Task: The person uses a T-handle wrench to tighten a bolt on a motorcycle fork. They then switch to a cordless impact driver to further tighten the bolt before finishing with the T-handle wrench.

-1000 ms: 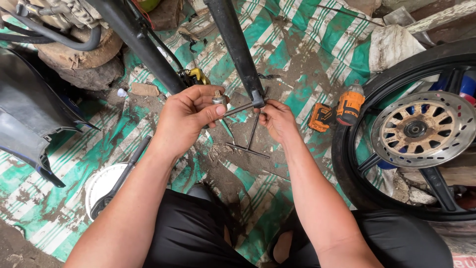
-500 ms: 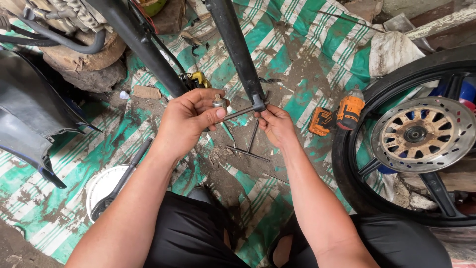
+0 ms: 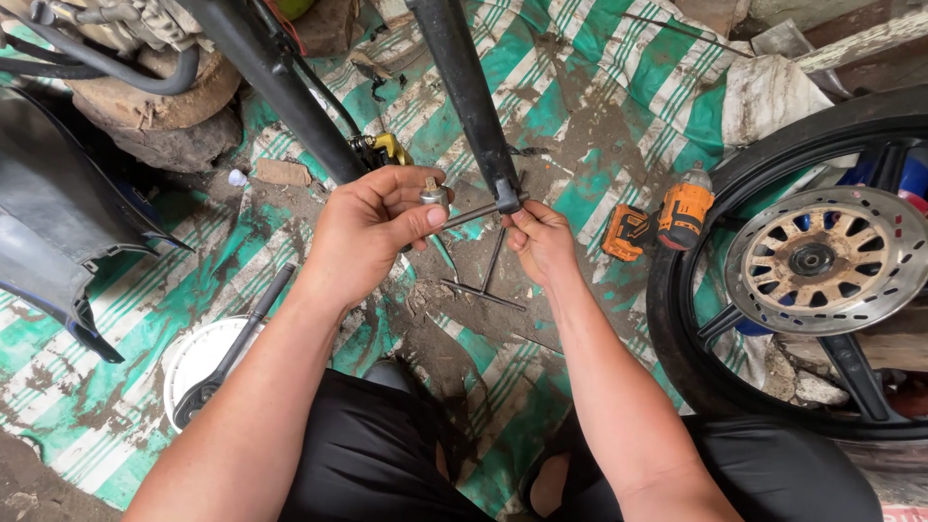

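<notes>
left hand (image 3: 372, 227) pinched on long grey steel axle rod (image 3: 471, 213) | right hand (image 3: 541, 242) closed at black fork leg (image 3: 474, 106) tip | risk: rod may bind if misaligned

light: soft, even daylight, overcast feel, comes from above; no hard highlights
shadows: faint and diffuse; darkest patch under the black fender (image 3: 58, 242) at left and below the person's shorts (image 3: 377, 454)
glare: mild sheen on the brake disc (image 3: 822, 259) and the white lid (image 3: 198, 360), nothing blown out
focus: sharp at centre; left hand (image 3: 372, 232), right hand (image 3: 541, 240) and the metal axle rod (image 3: 471, 213) crisp
blur: no motion smear visible
distortion: wide-angle lens, tyre (image 3: 677, 319) and tarp stripes (image 3: 580, 58) bow toward the edges; forearms stretched at the bottom
colour: saturated greens, orange drill (image 3: 681, 208) pops
</notes>
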